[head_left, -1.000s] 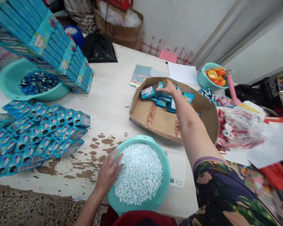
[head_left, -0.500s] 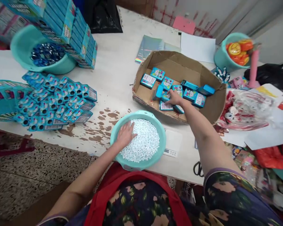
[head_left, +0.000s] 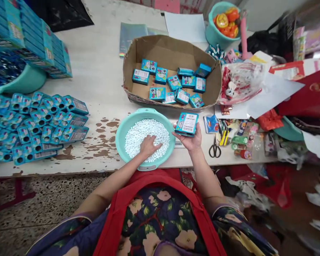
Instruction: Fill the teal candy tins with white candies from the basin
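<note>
My left hand [head_left: 148, 146] rests in a turquoise basin [head_left: 119, 137] of small white candies [head_left: 138, 128], thumb spread and fingertips dipping among the pieces. Just right of the basin, my right hand [head_left: 194, 141] grips a small blue candy box [head_left: 187, 123], its printed white panel facing up. Behind both hands is an open cardboard box [head_left: 172, 46] with several similar blue boxes lying loose in it. Part of a white scale [head_left: 179, 145] shows between the basin and my right hand.
Stacked blue cartons [head_left: 45, 46] and many blue boxes with round openings [head_left: 48, 121] fill the left side. Black scissors [head_left: 214, 151] and yellow-handled cutters [head_left: 224, 137] lie to the right. A turquoise bucket [head_left: 212, 30] holds orange items. The table's front edge runs just before me.
My right hand has come out of the cardboard box with a blue candy box and is now beside the basin. My left hand has shifted toward the candies' middle. The view has turned right.
</note>
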Available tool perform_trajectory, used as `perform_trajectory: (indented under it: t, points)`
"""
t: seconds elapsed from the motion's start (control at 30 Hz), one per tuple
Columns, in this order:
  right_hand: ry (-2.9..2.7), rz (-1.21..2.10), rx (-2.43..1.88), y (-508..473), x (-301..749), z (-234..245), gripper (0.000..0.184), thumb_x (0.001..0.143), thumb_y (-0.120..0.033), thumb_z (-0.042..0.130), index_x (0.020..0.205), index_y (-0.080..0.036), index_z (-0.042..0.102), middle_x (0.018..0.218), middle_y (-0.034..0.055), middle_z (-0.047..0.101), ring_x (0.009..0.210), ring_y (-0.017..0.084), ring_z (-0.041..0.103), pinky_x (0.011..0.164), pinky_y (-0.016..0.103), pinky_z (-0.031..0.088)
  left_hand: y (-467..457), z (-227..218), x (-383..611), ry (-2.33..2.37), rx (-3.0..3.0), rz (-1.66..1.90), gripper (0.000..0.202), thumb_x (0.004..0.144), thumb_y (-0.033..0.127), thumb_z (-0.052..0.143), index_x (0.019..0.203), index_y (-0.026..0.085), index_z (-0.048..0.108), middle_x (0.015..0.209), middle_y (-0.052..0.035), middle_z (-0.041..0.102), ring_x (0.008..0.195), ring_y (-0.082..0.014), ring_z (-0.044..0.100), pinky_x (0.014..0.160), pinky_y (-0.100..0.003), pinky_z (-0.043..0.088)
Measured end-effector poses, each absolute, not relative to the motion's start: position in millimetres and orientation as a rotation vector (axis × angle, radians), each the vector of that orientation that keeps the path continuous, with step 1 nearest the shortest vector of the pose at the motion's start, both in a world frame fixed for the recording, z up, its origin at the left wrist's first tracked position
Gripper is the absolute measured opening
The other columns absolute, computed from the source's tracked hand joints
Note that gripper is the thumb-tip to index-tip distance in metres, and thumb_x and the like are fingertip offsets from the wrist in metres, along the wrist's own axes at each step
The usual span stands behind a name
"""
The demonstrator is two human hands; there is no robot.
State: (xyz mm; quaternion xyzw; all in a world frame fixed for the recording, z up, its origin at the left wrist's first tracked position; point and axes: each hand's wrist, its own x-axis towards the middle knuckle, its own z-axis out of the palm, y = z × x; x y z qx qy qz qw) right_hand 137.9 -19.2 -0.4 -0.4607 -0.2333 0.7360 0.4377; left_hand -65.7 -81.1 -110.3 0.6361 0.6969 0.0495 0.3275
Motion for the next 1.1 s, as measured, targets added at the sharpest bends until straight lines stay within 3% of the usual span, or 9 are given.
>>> perform_trajectory:
  t: [0.13, 0.3, 0.4, 0.5, 0.67, 0.8, 0.9, 1.0, 1.1]
  points:
    - [-0.389, 1.917, -1.158, -52, 144, -2, 0.063, 0.074, -0.059, 0.056, 0.125, -0.021, 0.053, 0.125, 0.0106, 0.066, 0.119, 0.037, 0.06, 0.101, 0.069, 0.043, -75, -123, -75, 1.743, 1.572, 0.281, 0.033, 0.081, 0.041, 0.06, 0.106, 0.022, 0.069, 0.11, -0.009, 0.068, 0.105, -0.0276, 0.062, 0.093, -0.034, 0.046]
    - [-0.455, 1.714, -1.539, -113, 186, -11, 0.048, 0.063, -0.034, 0.065, 0.109, -0.022, 0.056, 0.105, 0.0069, 0.071, 0.104, 0.032, 0.067, 0.094, 0.063, 0.052, -59, -132, -87, 1.67, 1.132, 0.531, 0.024, 0.066, 0.036, 0.069, 0.084, 0.019, 0.069, 0.081, -0.003, 0.07, 0.086, -0.0237, 0.064, 0.082, -0.03, 0.048]
    - [-0.683, 1.369, -2.071, -156, 220, -20, 0.044, 0.057, -0.033, 0.072, 0.097, -0.025, 0.054, 0.093, 0.0034, 0.07, 0.092, 0.029, 0.069, 0.086, 0.055, 0.057, -53, -121, -93, 1.515, 0.788, 0.694, 0.025, 0.063, 0.037, 0.068, 0.078, 0.018, 0.064, 0.076, -0.0015, 0.067, 0.078, -0.0185, 0.063, 0.07, -0.025, 0.049]
    - [-0.957, 0.984, -2.436, -183, 242, -25, 0.046, 0.053, -0.042, 0.079, 0.089, -0.025, 0.056, 0.083, 0.0045, 0.069, 0.088, 0.032, 0.069, 0.086, 0.053, 0.056, -50, -103, -102, 1.273, 0.389, 0.821, 0.031, 0.062, 0.037, 0.068, 0.085, 0.018, 0.063, 0.078, -0.0029, 0.066, 0.073, -0.017, 0.063, 0.059, -0.023, 0.048]
    - [-0.945, 0.735, -2.146, -184, 224, -15, 0.048, 0.068, -0.05, 0.073, 0.104, -0.022, 0.06, 0.101, 0.0069, 0.069, 0.095, 0.025, 0.068, 0.092, 0.044, 0.054, -46, -93, -101, 0.99, 0.062, 0.918, 0.043, 0.077, 0.05, 0.057, 0.102, 0.016, 0.06, 0.085, -0.0086, 0.069, 0.076, -0.0208, 0.068, 0.065, -0.033, 0.056]
    - [-0.984, 0.726, -1.945, -162, 185, 5, 0.052, 0.068, -0.047, 0.075, 0.11, -0.021, 0.061, 0.109, 0.0069, 0.067, 0.101, 0.025, 0.066, 0.095, 0.042, 0.053, -41, -90, -90, 1.047, -0.086, 0.923, 0.025, 0.078, 0.036, 0.057, 0.092, 0.015, 0.058, 0.066, -0.004, 0.064, 0.054, -0.0145, 0.063, 0.047, -0.022, 0.048]
    - [-1.138, 0.784, -1.876, -139, 153, 12, 0.052, 0.065, -0.048, 0.077, 0.108, -0.022, 0.063, 0.107, 0.0063, 0.068, 0.1, 0.026, 0.066, 0.094, 0.044, 0.053, -41, -62, -87, 1.013, -0.051, 0.949, 0.018, 0.078, 0.032, 0.057, 0.084, 0.015, 0.056, 0.058, -0.0003, 0.06, 0.043, -0.011, 0.055, 0.037, -0.018, 0.039]
    - [-1.328, 0.87, -1.811, -116, 119, 6, 0.056, 0.065, -0.051, 0.078, 0.111, -0.023, 0.063, 0.108, 0.0067, 0.069, 0.101, 0.027, 0.065, 0.093, 0.044, 0.053, -45, -17, -85, 0.897, 0.061, 0.995, 0.019, 0.076, 0.032, 0.057, 0.083, 0.015, 0.056, 0.06, 0.0004, 0.06, 0.042, -0.0102, 0.054, 0.036, -0.017, 0.036]
    - [-1.561, 0.896, -1.744, -99, 88, -5, 0.05, 0.067, -0.053, 0.076, 0.104, -0.022, 0.065, 0.106, 0.0079, 0.071, 0.101, 0.029, 0.065, 0.095, 0.047, 0.05, -49, 18, -77, 0.843, 0.192, 1.13, 0.026, 0.074, 0.038, 0.063, 0.083, 0.014, 0.056, 0.065, -0.0005, 0.062, 0.048, -0.0108, 0.059, 0.043, -0.019, 0.043]
